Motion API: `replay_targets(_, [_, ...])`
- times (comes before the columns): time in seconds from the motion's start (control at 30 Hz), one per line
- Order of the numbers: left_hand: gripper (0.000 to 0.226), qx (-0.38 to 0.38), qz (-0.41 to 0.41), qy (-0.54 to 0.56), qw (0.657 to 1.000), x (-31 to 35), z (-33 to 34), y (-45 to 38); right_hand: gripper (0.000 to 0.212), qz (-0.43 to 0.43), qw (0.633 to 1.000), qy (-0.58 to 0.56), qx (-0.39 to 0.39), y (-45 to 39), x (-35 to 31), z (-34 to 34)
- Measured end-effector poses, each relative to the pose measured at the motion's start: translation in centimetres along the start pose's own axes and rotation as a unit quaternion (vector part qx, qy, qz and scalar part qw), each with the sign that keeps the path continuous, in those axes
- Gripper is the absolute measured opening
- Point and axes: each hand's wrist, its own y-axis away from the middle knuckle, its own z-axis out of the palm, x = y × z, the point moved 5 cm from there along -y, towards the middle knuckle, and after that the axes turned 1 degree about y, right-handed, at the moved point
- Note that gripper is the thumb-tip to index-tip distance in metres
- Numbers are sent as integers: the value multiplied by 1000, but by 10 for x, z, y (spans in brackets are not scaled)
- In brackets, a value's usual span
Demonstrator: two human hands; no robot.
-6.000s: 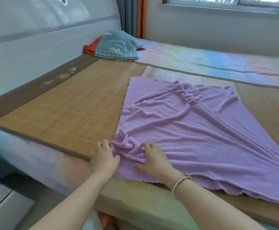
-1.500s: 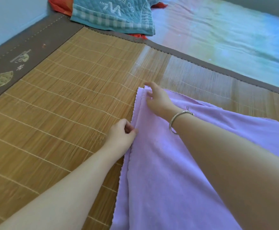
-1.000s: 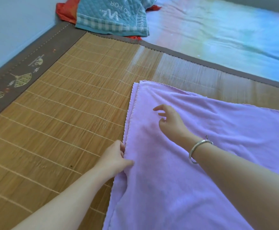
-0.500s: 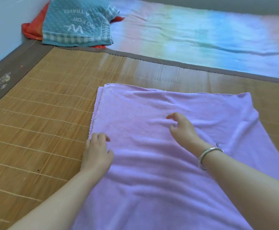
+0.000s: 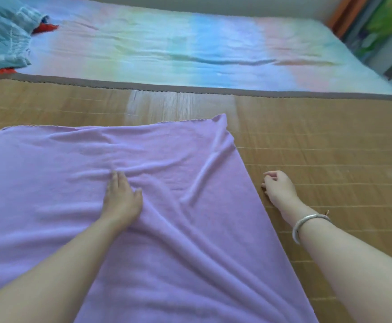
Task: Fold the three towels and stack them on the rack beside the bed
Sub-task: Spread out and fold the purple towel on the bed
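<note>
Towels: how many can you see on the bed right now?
1: the purple towel, spread on the bamboo mat under the left hand. The other two are out of view.

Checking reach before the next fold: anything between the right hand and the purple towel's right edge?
Nothing visible. The right hand sits over bare bamboo mat just right of the purple towel, with only mat in the gap to its edge. The left hand already presses flat on the towel.
</note>
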Motion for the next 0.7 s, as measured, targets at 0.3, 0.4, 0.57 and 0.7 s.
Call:
replay_targets(0.3, [72,-16,-99,-66,993,-22,-7,-27,33,71,977,-85,-181,-24,-47,67])
replay_targets(0.4, [69,-27,-99,-65,993,-30,0,-29,59,33,976,-12,-213,-33,-59,87])
replay_targets(0.57, [63,-33,-99,-31,994,-35,6,-32,39,-71,980,-132,-130,-47,-71,75])
replay_targets(0.7, [62,-29,-98,-32,994,-35,8,-31,51,-68,990,-93,76,-81,-57,35])
